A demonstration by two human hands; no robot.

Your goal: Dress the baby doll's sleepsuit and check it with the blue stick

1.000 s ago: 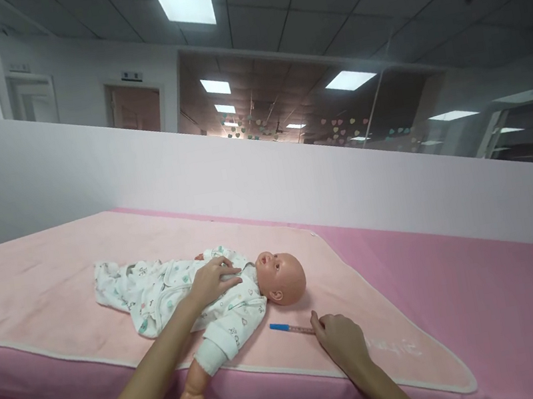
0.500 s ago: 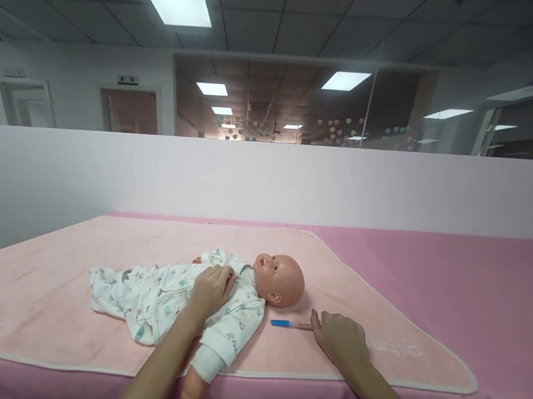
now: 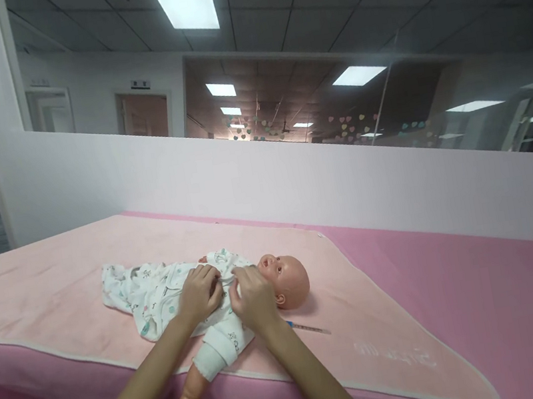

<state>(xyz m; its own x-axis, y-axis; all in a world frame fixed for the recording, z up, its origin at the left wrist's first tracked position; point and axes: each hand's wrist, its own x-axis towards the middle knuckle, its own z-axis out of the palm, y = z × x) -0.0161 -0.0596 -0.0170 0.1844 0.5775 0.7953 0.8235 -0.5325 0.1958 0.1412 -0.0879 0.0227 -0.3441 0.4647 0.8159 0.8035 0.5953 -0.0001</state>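
On the pink blanket (image 3: 364, 305), doll (image 3: 155, 297) lengthwise left-right, head rightward.

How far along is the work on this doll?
Done: the doll lies on its back on the blanket, dressed. In hand: the left hand and right hand are both on the garment at the chest, near the collar; whether they grip the cloth is unclear. Left: the garment looks closed, and the thin stick lies unheld beside the head.
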